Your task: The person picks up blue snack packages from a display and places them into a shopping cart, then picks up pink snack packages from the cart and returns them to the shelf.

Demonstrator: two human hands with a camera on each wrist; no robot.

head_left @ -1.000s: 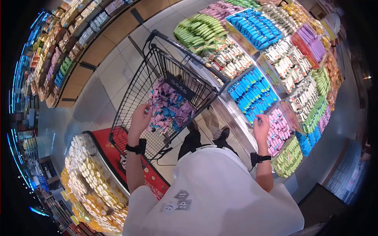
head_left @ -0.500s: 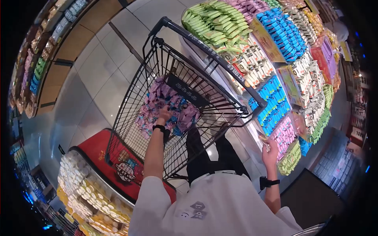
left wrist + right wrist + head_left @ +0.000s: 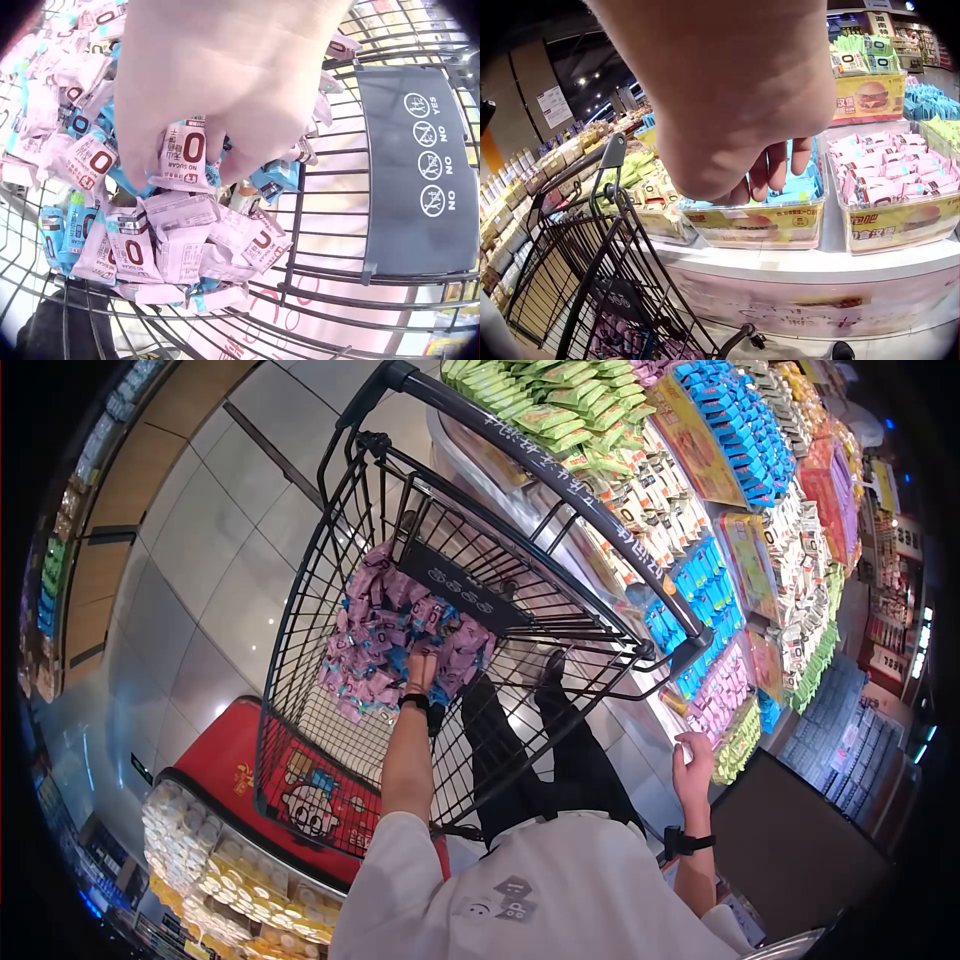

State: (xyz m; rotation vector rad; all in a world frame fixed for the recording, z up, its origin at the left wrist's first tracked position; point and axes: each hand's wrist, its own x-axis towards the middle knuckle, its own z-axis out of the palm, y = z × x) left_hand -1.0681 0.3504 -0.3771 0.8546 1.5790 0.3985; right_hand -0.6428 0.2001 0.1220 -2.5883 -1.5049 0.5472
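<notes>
My left hand [image 3: 422,668] reaches down into the black wire shopping cart [image 3: 310,540], onto a heap of pink and blue wrapped snack packets [image 3: 375,640]. Close up in the left wrist view, a pink snack packet [image 3: 184,157] sits between thumb and fingers, which grip it; other fingertips are hidden among the packets. My right hand [image 3: 692,768] hangs beside the display with loosely bent fingers and holds nothing. From the right wrist, its fingers [image 3: 778,166] overlap a clear bin of blue packets [image 3: 802,191], next to a bin of pink packets [image 3: 896,172].
The display [image 3: 520,510] with green, white, blue and pink packets runs along the cart's handle side. A red stand [image 3: 240,760] topped with pale goods is at the lower left. Tiled floor [image 3: 215,550] lies beyond the cart. A dark panel [image 3: 790,850] stands near the right arm.
My left hand has moved from the cart's side down into the packets. My right hand has drawn away from the display bins toward me. The cart appears larger and nearer.
</notes>
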